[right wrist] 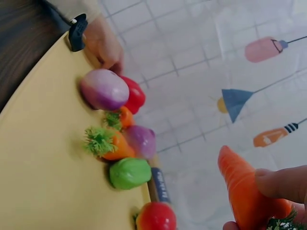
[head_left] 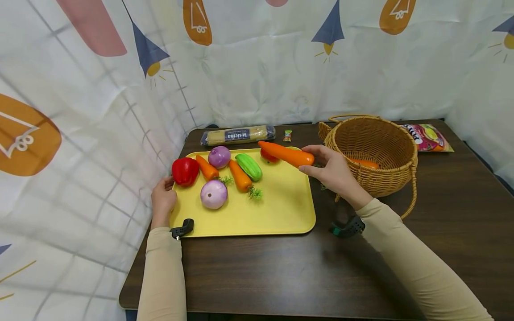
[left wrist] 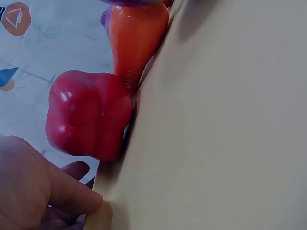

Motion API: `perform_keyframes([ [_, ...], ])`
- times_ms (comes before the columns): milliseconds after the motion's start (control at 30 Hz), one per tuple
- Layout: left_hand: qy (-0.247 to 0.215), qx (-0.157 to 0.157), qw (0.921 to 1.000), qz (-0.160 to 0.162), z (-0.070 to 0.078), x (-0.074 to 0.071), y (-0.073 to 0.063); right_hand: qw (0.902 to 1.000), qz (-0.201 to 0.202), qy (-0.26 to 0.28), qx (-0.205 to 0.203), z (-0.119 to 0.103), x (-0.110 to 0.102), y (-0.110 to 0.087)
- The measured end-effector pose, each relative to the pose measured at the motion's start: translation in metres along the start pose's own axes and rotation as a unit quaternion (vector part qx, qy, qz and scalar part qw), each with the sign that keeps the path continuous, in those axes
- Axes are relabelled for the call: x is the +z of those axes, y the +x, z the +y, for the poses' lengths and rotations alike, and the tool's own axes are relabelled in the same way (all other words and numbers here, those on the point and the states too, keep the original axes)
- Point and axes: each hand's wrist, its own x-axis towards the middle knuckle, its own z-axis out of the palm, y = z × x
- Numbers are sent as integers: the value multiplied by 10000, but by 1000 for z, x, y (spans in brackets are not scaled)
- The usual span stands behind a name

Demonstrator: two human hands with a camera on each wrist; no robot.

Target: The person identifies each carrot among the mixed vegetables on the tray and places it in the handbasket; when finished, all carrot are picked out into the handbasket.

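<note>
My right hand [head_left: 330, 170] pinches an orange carrot [head_left: 286, 154] by its thick, leafy end, thumb on one side. The carrot's tip points left over the far right part of the yellow tray [head_left: 277, 218]. At the tray's left edge, my left hand [head_left: 163, 199] grips the rim, with the thumb [left wrist: 84, 197] on top and the fingers lower down. Just beyond that hand a red bell pepper [head_left: 185, 171] sits by the rim. Two carrots [head_left: 240, 177], two purple onions [head_left: 214, 194], a green cucumber [head_left: 249, 166] and a tomato [right wrist: 156, 217] also lie on the tray.
A wicker basket [head_left: 373, 183] with a carrot [head_left: 364, 163] inside stands right of the tray, close to my right hand. Behind it lies a snack bag [head_left: 429, 137]. A pasta pack [head_left: 238, 135] and a small wrapped candy [head_left: 287, 136] lie along the table's back.
</note>
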Motion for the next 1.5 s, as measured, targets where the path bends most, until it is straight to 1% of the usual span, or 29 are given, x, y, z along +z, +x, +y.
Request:
perform_keyframes([
  [100, 18, 32, 10000, -17, 0, 0, 0, 10000, 52, -59, 38, -1, -7, -1],
  [367, -18, 83, 10000, 30, 0, 1, 0, 9987, 296, 55, 416, 1, -32, -3],
  [500, -18, 116, 9999, 63, 0, 1, 0, 9980, 392, 69, 481, 3, -46, -3],
  [733, -29, 152, 9999, 68, -1, -1, -1, 9971, 552, 298, 436, 6, -69, -6],
  [900, -42, 130, 9999, 54, -1, -1, -1, 9959, 772, 314, 355, 13, -87, -9],
  [1100, -50, 59, 10000, 27, -1, 0, -1, 9933, 960, 440, 471, 23, -109, -14],
  [1233, -60, 91, 9999, 76, -2, 0, -1, 9914, 1084, 550, 483, 31, -119, -16],
  [1367, -90, 86, 9999, 95, -1, 0, -2, 9904, 1108, 607, 561, 39, -129, -16],
  [1500, -92, 64, 9999, 65, 0, 0, -2, 9904, 1143, 288, 715, 43, -140, -17],
])
